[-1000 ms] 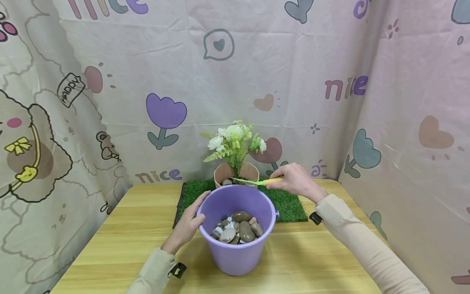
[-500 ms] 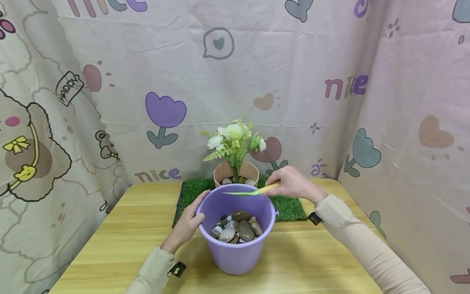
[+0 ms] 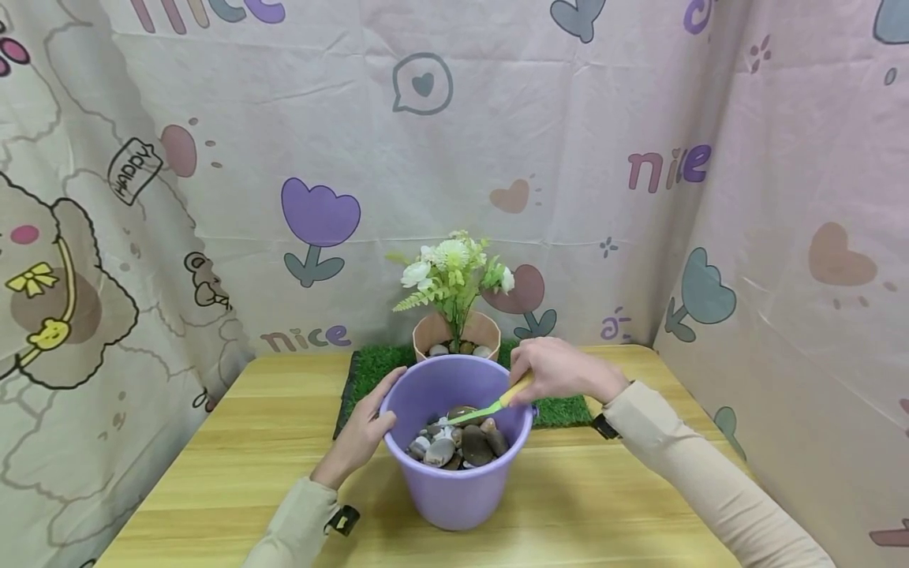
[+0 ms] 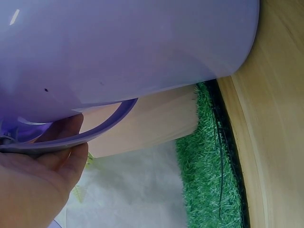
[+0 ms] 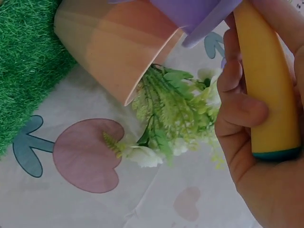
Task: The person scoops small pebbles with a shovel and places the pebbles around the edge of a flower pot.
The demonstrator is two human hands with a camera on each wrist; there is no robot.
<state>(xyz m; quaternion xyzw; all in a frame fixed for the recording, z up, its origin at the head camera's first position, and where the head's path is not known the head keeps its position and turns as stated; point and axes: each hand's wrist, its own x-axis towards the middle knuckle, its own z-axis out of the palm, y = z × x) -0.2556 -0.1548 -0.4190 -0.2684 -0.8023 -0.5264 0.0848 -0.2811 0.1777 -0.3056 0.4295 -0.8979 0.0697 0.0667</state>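
Observation:
A purple bucket [image 3: 458, 497] with stones [image 3: 477, 446] of several sizes inside stands at the table's front. My left hand [image 3: 364, 426] grips its left rim, the thumb on the inner side; in the left wrist view, the fingers curl round the bucket's handle and rim [image 4: 111, 121]. Over the bucket's right side, my right hand [image 3: 561, 369] holds a small garden trowel by its yellow handle [image 5: 268, 85]. The trowel's green blade [image 3: 472, 415] slants down to the left into the bucket. Its tip is at the small white pebbles [image 3: 446, 431].
Behind the bucket, a peach flowerpot [image 3: 486, 331] holds white flowers [image 3: 452, 256] and stones. The pot stands on a green turf mat [image 3: 568, 409]. Wooden table [image 3: 241, 457] surface extends to both sides, and a printed cloth [image 3: 440, 158] hangs round the back and sides.
My right hand has lowered the trowel from above the flowerpot into the bucket, its blade now pointing down at the pebbles. The left hand stays on the rim.

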